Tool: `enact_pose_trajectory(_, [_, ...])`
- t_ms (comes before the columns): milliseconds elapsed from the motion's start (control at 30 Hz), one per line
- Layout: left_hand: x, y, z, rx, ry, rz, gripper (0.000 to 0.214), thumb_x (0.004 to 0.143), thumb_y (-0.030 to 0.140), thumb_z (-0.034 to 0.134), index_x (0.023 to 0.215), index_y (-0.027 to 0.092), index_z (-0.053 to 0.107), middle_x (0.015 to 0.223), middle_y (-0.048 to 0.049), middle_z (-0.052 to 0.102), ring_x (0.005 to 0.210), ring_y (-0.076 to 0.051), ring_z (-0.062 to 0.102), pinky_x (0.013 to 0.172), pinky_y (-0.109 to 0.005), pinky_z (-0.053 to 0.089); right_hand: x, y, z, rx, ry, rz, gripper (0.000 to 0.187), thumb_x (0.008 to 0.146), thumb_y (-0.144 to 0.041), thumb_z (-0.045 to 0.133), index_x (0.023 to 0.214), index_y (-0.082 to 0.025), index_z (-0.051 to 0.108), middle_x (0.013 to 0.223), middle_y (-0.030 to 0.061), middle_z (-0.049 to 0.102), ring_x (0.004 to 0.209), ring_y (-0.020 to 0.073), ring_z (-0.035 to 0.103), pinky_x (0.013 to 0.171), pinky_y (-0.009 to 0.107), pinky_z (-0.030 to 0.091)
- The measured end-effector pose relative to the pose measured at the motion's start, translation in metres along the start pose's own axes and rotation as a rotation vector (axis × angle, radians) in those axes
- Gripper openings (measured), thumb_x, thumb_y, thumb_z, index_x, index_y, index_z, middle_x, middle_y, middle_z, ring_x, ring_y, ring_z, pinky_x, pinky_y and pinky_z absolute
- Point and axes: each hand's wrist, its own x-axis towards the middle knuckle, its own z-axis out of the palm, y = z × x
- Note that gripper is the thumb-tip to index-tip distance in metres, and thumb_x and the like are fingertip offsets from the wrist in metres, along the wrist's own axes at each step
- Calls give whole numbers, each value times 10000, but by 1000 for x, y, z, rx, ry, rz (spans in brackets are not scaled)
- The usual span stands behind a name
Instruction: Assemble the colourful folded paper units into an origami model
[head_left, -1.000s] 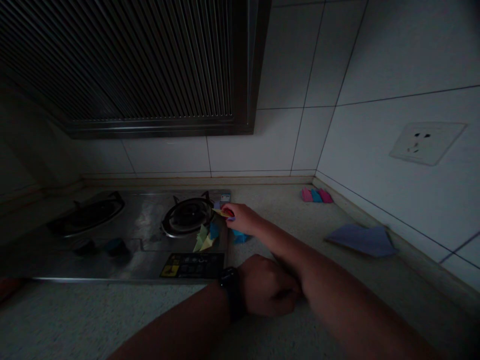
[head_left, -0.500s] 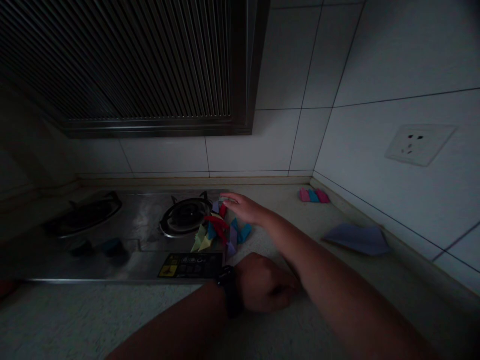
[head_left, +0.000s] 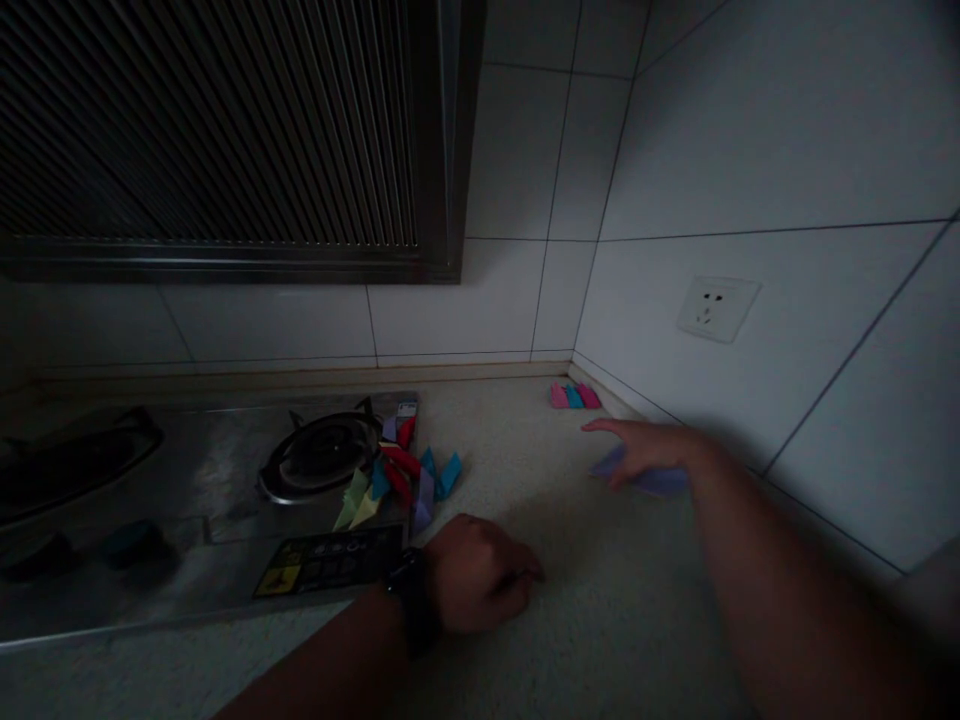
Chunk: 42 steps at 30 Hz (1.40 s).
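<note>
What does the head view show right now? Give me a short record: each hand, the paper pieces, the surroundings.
Left hand: left hand curled low over the counter, black watch at its wrist; palm hidden
Right hand: right hand open, over the large lavender paper; contact unclear
Pile: colored paper pieces across the right edge of the cooktop
Corner: row of pink, blue and magenta pieces
Wall: socket on the right
Above cooktop: range hood
Light: dim
</note>
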Motion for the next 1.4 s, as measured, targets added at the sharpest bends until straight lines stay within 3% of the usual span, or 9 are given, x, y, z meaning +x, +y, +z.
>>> enact_pose_trajectory(133, [-1,-1,2,-11,24,13,257,859,283,492,1040,276,675,898,77,676,812,-122,642,722,-279,412,0,31,16,-42,-62,88,959,557,-373,812,1457,-262,498,1369,90,449,1159,246,484,985,385,403])
enact_pose_trajectory(300, [-3,-6,3,5,32,-15,269,853,270,489,1040,284,681,889,73,671,807,-127,645,722,-282,415,7,14,15,23,47,59,551,681,-310,686,1201,-134,638,1105,117,564,946,204,523,903,421,411])
enact_pose_trajectory(400, [-3,-7,-1,-6,73,-17,249,858,258,505,1044,281,670,920,74,670,840,-121,639,749,-278,414,6,-2,10,200,207,-55,647,764,-452,683,1322,-141,579,1225,118,532,1064,205,515,1002,406,388])
enact_pose_trajectory(533, [1,-7,-3,-199,238,-233,280,905,253,501,1156,276,624,975,25,609,843,-79,572,745,-236,454,3,-51,15,558,346,-204,949,757,-706,631,1467,-110,429,1441,135,373,1282,232,434,1135,348,334])
enact_pose_trajectory(667, [3,-18,1,-532,507,-387,659,899,410,627,1457,233,327,1338,-94,421,1237,-146,452,943,-259,511,3,-121,41,929,245,-447,799,818,-736,573,1315,-116,487,1253,114,523,1132,183,554,966,265,483])
enact_pose_trajectory(800, [2,-29,2,-702,516,-358,1106,740,427,807,1538,342,45,1546,-69,221,1420,-205,294,1148,-350,375,-2,-168,68,1135,185,-594,707,875,-645,585,1291,-91,447,1197,128,537,1045,165,587,894,253,514])
enact_pose_trajectory(1000, [5,-28,-4,-639,569,-360,804,784,340,776,1444,278,322,1375,-23,489,1281,-158,489,1122,-324,403,-4,-182,82,1227,127,-633,628,851,-515,690,1255,-72,502,1171,133,559,1060,170,588,896,239,515])
enact_pose_trajectory(1200, [6,-24,-10,-995,567,-476,770,812,411,753,1410,120,366,1262,-107,579,1052,-148,583,915,-276,496,8,-178,83,1398,152,-525,692,819,-615,676,1173,-35,546,1159,179,570,983,203,617,888,313,525])
enact_pose_trajectory(1400, [2,-24,-10,-1080,643,-537,633,823,406,744,1303,72,503,1136,-130,615,914,-158,589,783,-288,499,15,-175,87,1473,163,-484,717,770,-594,735,1184,-50,518,1138,171,577,1009,221,616,835,281,521])
